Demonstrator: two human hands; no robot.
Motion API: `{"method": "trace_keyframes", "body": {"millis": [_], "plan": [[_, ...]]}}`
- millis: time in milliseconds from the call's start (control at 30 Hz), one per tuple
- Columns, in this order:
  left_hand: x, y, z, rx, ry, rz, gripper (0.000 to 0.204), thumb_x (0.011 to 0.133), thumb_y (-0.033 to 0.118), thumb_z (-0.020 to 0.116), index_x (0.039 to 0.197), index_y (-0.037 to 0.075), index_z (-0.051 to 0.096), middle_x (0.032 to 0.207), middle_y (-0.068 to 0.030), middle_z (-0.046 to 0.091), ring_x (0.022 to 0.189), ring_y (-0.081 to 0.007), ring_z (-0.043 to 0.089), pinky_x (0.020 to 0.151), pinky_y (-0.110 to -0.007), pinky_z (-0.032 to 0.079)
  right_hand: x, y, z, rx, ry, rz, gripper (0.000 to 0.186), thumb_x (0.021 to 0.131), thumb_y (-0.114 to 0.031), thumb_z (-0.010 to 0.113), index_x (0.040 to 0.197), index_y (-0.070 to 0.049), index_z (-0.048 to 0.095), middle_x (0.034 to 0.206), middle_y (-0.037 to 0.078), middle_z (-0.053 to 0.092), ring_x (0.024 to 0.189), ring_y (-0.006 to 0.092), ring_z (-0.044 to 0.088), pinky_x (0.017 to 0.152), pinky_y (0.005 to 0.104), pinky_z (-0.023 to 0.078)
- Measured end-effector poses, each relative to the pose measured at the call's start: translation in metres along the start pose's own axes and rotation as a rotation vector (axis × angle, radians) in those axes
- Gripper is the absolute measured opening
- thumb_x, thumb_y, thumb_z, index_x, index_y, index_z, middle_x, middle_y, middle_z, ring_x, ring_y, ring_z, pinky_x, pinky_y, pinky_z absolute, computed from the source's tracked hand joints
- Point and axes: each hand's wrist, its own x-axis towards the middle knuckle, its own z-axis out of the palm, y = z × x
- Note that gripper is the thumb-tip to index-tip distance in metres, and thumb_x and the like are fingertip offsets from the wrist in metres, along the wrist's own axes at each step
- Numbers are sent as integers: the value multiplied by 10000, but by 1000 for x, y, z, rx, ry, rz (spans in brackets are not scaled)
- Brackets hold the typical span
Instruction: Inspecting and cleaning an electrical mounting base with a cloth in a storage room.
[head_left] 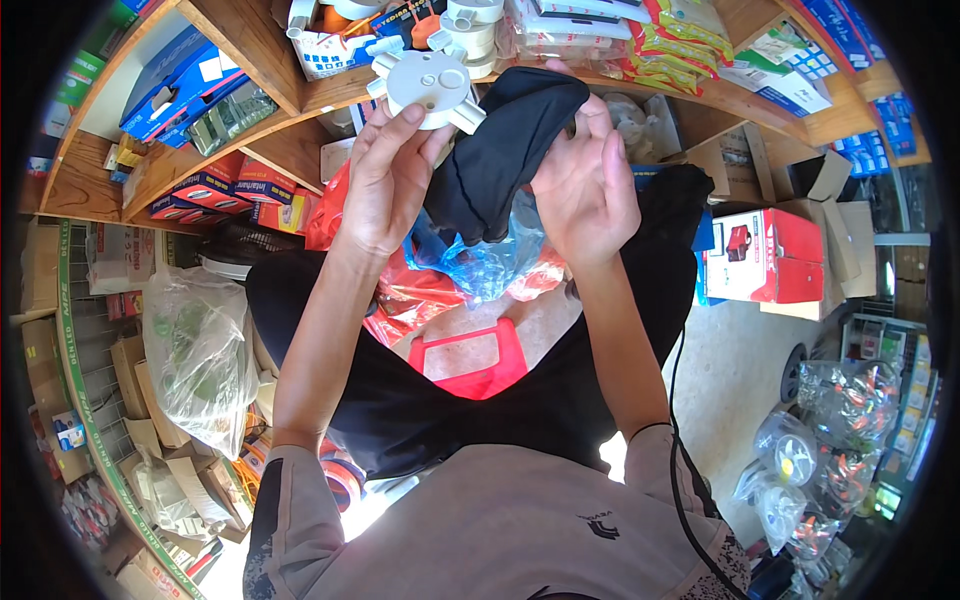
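A white round plastic junction box with short pipe stubs around its rim is gripped between the thumb and fingers of my left hand. To its right hangs a black cloth, draped over the fingers of my right hand, whose palm faces up with the thumb raised. The cloth reaches close to the junction box; whether they touch I cannot tell. More white round junction boxes are stacked on the shelf just beyond my hands.
Wooden shelves with packets and boxes curve ahead. Below my hands lie blue and red plastic bags and a red plastic stool between my knees. A red and white box stands right; a bulging clear bag sits left.
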Motion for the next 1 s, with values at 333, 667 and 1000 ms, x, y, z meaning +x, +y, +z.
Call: {"method": "trace_keyframes", "body": {"millis": [333,667,1000], "plan": [[-7,-10,-3,166,-137,56,432,901,60,718,1304,1,574,1254,-87,662,1193,-168,617,1102,-367,456,5,1,-17,115,89,76,568,1064,-355,394,1507,-5,326,1481,146,443,1369,243,452,1154,408,342],[-9,-3,-6,422,-369,75,477,835,-11,724,1284,-15,565,1233,-70,644,1169,-142,603,1068,-322,440,7,13,-21,321,107,315,545,1058,-398,424,1422,7,451,1460,140,503,1347,242,487,1148,401,357],[-16,12,-9,507,-423,78,522,777,-86,735,1274,-6,594,1216,-45,659,1155,-130,600,1061,-335,438,3,2,-11,467,53,354,658,1045,-487,398,1442,38,405,1472,189,492,1375,265,477,1155,417,359]]}}
